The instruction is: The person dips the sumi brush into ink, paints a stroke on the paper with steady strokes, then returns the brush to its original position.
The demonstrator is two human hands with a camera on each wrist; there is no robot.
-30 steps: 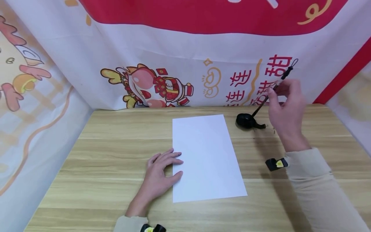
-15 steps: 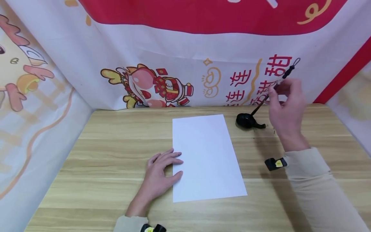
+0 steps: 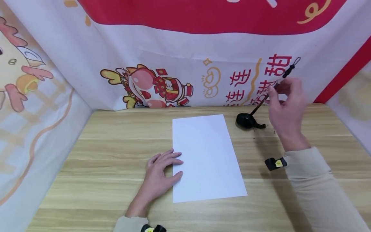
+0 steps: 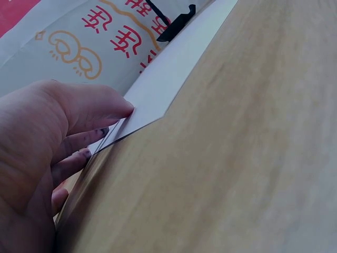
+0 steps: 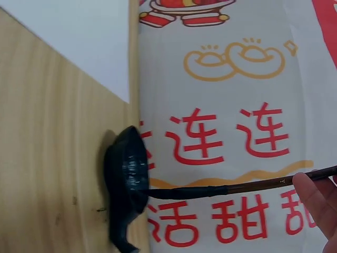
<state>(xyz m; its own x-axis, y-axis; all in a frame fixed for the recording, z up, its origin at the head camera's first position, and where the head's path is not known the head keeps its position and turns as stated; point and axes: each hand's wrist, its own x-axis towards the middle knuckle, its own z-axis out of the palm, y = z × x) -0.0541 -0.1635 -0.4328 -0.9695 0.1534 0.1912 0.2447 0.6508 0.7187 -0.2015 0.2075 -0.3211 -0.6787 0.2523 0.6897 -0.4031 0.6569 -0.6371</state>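
A calligraphy brush [image 3: 271, 91] is held slantwise at the far right of the desk [image 3: 116, 151], its shaft running from a looped cord at the upper right down to a tip set in a black ink dish [image 3: 246, 121]. In the right wrist view the dark lower shaft [image 5: 210, 191] is seen entering the ink dish [image 5: 126, 184], and a fingertip [image 5: 316, 203] is seen against the brown upper part of the shaft. The brush is pinched in the raised fingers of the right hand [image 3: 285, 108], which is lifted off the desk; the wrist is bent upward and the forearm, in a beige sleeve [image 3: 316, 190], is extended from the near right toward the far right. A small black and yellow device [image 3: 276, 163] is worn at that wrist.

A white sheet of paper [image 3: 204, 158] is laid lengthwise at the middle of the desk, just left of the ink dish and apart from it. The left hand [image 3: 159, 175] is laid flat, palm down, at the near left edge of the sheet, with straight, slightly spread fingers; two fingertips are rested on the paper's edge and nothing is gripped. In the left wrist view the thumb [image 4: 89, 108] is seen touching the edge of the paper [image 4: 174, 68].

The desk is enclosed on three sides by a white and red printed banner [image 3: 185, 58] bearing a cartoon figure, gold ingot drawings and red characters.
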